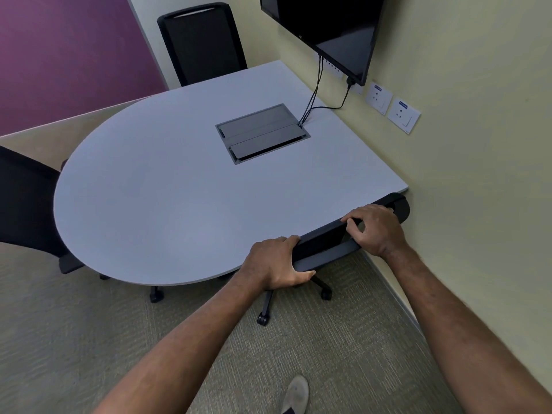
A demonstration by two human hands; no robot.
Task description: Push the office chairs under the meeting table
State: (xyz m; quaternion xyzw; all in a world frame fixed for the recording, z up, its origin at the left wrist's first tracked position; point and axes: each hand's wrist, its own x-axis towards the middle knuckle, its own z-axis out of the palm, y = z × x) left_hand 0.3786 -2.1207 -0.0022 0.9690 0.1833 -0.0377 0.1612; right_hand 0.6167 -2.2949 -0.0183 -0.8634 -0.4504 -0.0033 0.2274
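Observation:
The grey meeting table (167, 198) has a rounded near end and a straight side against the right wall. A black office chair (325, 240) stands at its near right edge, the backrest top touching the tabletop rim and its seat hidden beneath. My left hand (276, 262) grips the left end of that backrest top. My right hand (375, 228) grips the same bar further right. A second black chair (27, 201) sits at the table's left side, and a third black chair (203, 43) stands at the far end.
A cable box (263, 134) is set into the tabletop, with cables (313, 100) rising to a wall-mounted screen (325, 28). Wall sockets (392, 107) sit on the right wall close to the chair. Chair castors (263, 318) rest on the carpet (89, 339). My foot (295, 394) is at the bottom.

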